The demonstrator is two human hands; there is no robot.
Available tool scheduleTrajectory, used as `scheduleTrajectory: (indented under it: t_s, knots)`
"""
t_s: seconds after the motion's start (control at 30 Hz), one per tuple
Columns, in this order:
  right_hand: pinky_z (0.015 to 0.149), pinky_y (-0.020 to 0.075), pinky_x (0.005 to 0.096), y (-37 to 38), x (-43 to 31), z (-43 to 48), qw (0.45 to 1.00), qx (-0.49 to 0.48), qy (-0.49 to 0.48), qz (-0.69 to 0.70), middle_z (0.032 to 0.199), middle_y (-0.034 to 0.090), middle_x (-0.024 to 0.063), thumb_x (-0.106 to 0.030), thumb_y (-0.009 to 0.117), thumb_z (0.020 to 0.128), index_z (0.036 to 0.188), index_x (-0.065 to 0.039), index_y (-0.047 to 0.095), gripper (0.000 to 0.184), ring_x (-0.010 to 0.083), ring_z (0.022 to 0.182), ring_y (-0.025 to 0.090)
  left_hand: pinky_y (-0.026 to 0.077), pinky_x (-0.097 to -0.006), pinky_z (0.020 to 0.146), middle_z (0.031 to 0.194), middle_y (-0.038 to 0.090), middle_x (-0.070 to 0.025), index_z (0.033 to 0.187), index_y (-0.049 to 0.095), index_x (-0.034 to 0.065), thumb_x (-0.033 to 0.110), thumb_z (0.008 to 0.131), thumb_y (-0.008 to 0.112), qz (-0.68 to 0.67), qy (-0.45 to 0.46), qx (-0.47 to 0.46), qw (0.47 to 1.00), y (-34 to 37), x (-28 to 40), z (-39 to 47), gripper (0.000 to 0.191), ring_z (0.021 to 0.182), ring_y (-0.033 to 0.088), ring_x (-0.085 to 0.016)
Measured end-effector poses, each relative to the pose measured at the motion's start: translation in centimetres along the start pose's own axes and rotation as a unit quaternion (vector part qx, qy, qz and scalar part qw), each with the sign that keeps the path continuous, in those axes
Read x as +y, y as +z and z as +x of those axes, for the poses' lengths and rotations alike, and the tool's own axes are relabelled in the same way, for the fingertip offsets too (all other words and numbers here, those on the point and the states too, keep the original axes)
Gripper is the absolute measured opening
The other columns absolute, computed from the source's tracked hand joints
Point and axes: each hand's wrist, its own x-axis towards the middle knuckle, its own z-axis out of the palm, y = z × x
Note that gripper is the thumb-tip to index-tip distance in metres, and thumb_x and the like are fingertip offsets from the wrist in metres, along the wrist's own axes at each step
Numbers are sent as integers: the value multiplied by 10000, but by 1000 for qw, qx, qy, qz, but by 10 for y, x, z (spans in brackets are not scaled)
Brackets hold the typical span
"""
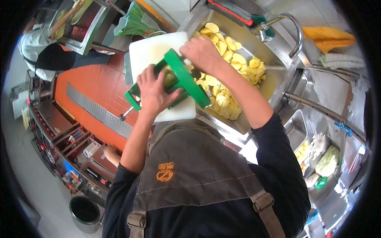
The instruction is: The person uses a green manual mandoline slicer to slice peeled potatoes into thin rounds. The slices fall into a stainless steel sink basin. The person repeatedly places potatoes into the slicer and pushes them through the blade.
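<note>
A green hand-cranked slicer (pixel 186 78) rests over a white cutting board (pixel 146 53) at the edge of the sink. My left hand (pixel 156 89) lies across the slicer's frame with fingers spread, pressing on its body; a pale green-yellow vegetable (pixel 170 76) shows inside beside the fingers. My right hand (pixel 205 55) is closed at the slicer's far side, around what seems to be its crank handle, mostly hidden by the fingers. Many thin yellow slices, seemingly potato (pixel 221 102), lie piled in the steel sink (pixel 269 89) to the right of the slicer.
A curved metal faucet (pixel 297 32) stands over the sink's far right corner. An orange cloth (pixel 327 37) hangs beyond it. At lower right, a steel tray (pixel 296 129) sits near a cabbage (pixel 327 160). At upper left, a co-worker (pixel 56 58) stands by a counter; another person's hand (pixel 111 153) shows at left.
</note>
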Motion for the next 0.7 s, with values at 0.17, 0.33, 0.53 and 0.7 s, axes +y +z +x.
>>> scheduleTrajectory:
  t_s: [0.17,0.33,0.53,0.7]
  knots:
    - [704,591,521,27,-1,-25,957,-262,91,85,847,768,185,-174,710,878,852,-77,777,122,400,827,773,362,-581,1130,1456,515,-264,1349,700,111,445,676,925,-30,-27,4,999,-3,1,0,784,1354,495,-458]
    - [714,573,515,-57,-19,-90,958,-271,86,46,751,701,208,-161,747,834,858,-56,748,108,424,803,735,370,-588,1117,1458,512,-262,1274,714,116,436,668,937,-53,-37,4,998,-2,-2,-3,720,1360,495,-458]
    - [679,575,509,9,28,3,999,18,24,-37,749,732,190,-204,775,852,821,-100,764,109,411,739,740,365,-599,1144,1478,509,-264,1283,705,107,413,658,950,-62,-41,9,997,-1,-3,-4,737,1376,486,-466]
    - [702,599,510,33,6,-34,914,-391,106,-25,864,772,209,-167,712,850,972,-115,799,158,414,860,768,358,-604,1165,1495,503,-267,1315,678,79,433,641,954,-65,-58,-1,996,0,-5,-4,810,1385,481,-469]
